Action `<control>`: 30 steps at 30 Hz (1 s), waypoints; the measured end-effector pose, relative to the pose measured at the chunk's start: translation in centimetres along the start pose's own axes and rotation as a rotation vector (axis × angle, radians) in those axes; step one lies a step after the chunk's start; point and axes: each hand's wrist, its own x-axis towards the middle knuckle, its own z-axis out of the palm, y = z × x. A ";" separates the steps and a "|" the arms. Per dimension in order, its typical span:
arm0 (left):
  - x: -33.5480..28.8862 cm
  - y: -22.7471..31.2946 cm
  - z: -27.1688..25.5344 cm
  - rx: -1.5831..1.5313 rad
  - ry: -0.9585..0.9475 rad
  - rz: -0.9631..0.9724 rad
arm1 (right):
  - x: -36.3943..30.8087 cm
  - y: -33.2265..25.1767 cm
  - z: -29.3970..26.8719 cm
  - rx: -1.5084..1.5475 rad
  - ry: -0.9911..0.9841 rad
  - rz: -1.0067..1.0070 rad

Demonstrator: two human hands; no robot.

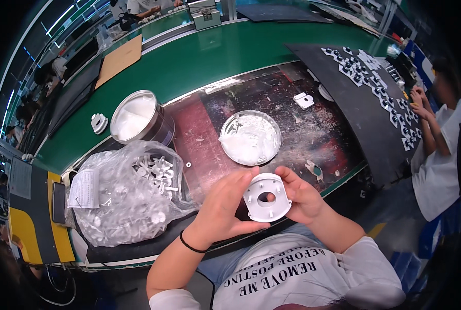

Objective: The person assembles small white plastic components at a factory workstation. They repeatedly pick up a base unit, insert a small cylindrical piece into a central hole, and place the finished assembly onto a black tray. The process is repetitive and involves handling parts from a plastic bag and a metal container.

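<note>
Between my two hands is a round white plastic housing (260,206) with a hole in its middle and small pegs on its inner face. My left hand (225,204) grips its left edge, thumb below and fingers above. My right hand (302,196) holds the opposite edge, and a fingertip shows through the centre hole. Just beyond the housing lies a round shallow lid or dish (251,138) smeared with white paste. To the left is a clear plastic bag (122,217) full of small white parts, with a paper label (84,189) on it.
Behind the bag stands a metal tin (160,126) of white paste, beside a small white part (99,123). Another white part (303,100) lies far right on the stained board (204,181). A dark sheet (352,111) carries rows of small parts, near a co-worker's hands (421,103).
</note>
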 end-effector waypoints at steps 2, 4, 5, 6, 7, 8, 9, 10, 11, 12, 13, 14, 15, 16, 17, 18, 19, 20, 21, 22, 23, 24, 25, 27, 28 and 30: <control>-0.4 -0.2 0.2 -0.025 0.008 0.010 | 0.0 0.4 0.0 0.019 -0.002 0.021; -0.4 0.2 -0.1 -0.017 -0.001 -0.025 | -0.2 0.5 -0.2 -0.029 0.054 0.060; -0.3 0.3 -0.2 -0.015 -0.002 -0.038 | -0.4 0.5 0.1 -0.071 0.103 0.074; -0.3 0.3 -0.5 -0.054 -0.037 -0.083 | -0.5 0.5 0.4 -0.114 0.152 0.087; -0.4 0.3 -0.9 -0.093 -0.071 -0.129 | -0.6 0.5 0.6 -0.236 0.107 0.033; -0.5 0.2 -1.1 -0.129 -0.105 -0.174 | -0.7 0.6 0.8 -0.356 0.059 -0.020; -0.6 0.1 -1.0 -0.402 -0.080 -0.286 | -0.8 0.5 1.0 -0.477 0.011 -0.075; -0.9 -0.2 -0.7 -0.676 -0.054 -0.397 | -0.9 0.0 1.4 -0.615 0.001 -0.066; -1.3 0.0 -0.9 -0.941 -0.016 -0.514 | -0.9 -0.7 2.2 -0.745 -0.019 -0.049; -1.5 0.1 -1.0 -1.071 -0.009 -0.608 | -0.9 -1.2 2.8 -0.877 -0.030 -0.041; -1.6 -0.2 -1.1 -1.109 -0.029 -0.628 | -0.6 -1.3 3.4 -0.996 -0.020 -0.106; -1.7 -0.4 -1.3 -1.146 -0.050 -0.650 | -0.4 -1.6 4.0 -1.067 -0.029 -0.108; -1.8 -0.6 -1.4 -1.203 -0.070 -0.681 | -0.2 -2.0 4.6 -1.138 -0.039 -0.111; -1.9 -0.8 -1.5 -1.258 -0.089 -0.711 | 0.0 -2.3 5.1 -1.208 -0.048 -0.113; -1.8 -1.0 -1.5 -1.319 -0.111 -0.736 | 0.2 -2.4 5.4 -1.224 -0.048 -0.118; -1.7 -0.9 -1.5 -1.313 -0.113 -0.737 | 0.4 -2.4 5.4 -1.239 -0.061 -0.133; -1.7 -0.9 -1.4 -1.305 -0.116 -0.738 | 0.5 -2.4 5.3 -1.253 -0.075 -0.148; -1.6 -0.9 -1.3 -1.303 -0.116 -0.736 | 0.6 -2.4 5.3 -1.271 -0.088 -0.159; -1.5 -0.8 -1.3 -1.317 -0.103 -0.725 | 0.6 -2.4 5.3 -1.276 -0.087 -0.161; -1.4 -0.7 -1.3 -1.330 -0.088 -0.715 | 0.7 -2.3 5.3 -1.280 -0.087 -0.162; -1.4 -0.7 -1.3 -1.346 -0.073 -0.703 | 0.7 -2.3 5.2 -1.286 -0.087 -0.162; -1.5 -0.7 -1.2 -1.275 -0.054 -0.698 | 0.7 -2.2 5.1 -1.276 -0.072 -0.162; -1.6 -0.7 -1.1 -1.204 -0.036 -0.692 | 0.6 -2.1 4.8 -1.266 -0.058 -0.162; -1.4 0.0 -0.8 -0.993 0.076 -0.742 | 0.5 -1.8 4.4 -1.211 -0.028 -0.142; -1.3 0.3 -0.8 -0.959 0.088 -0.719 | 0.5 -1.6 4.1 -1.166 -0.011 -0.123; -1.2 0.4 -0.7 -0.890 0.108 -0.674 | 0.5 -1.6 4.0 -1.129 -0.006 -0.107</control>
